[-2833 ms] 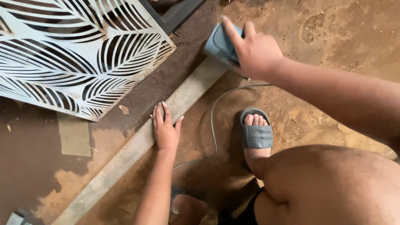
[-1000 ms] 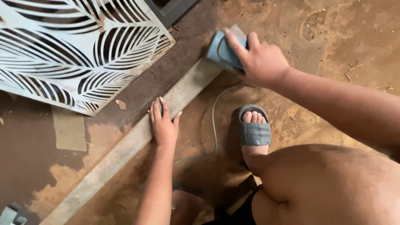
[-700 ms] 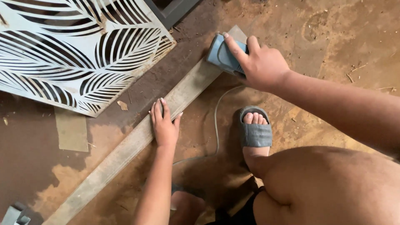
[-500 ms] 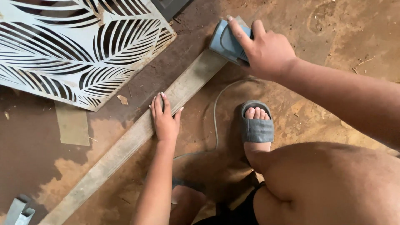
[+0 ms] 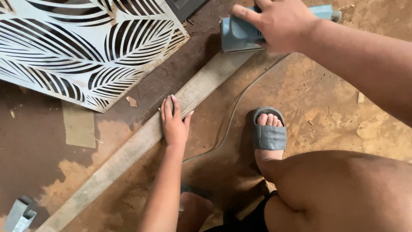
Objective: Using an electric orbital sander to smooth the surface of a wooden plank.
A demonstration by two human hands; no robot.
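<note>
A long pale wooden plank (image 5: 128,150) lies slantwise on the dusty brown floor. My left hand (image 5: 175,123) presses flat on its middle, fingers together. My right hand (image 5: 279,22) grips a blue-grey electric sander (image 5: 240,36) that rests on the plank's far end, near the top of the view. The sander's cord (image 5: 229,116) trails back across the floor toward me.
A white panel with cut-out leaf patterns (image 5: 81,47) lies at the upper left. My foot in a grey slide sandal (image 5: 268,135) and my bare knee (image 5: 343,189) fill the lower right. A sandpaper sheet (image 5: 78,124) and a grey metal piece (image 5: 19,212) lie at the left.
My right hand has pushed the sander farther up the plank toward its far end. My left hand has stayed pressed on the plank. The view has shifted slightly.
</note>
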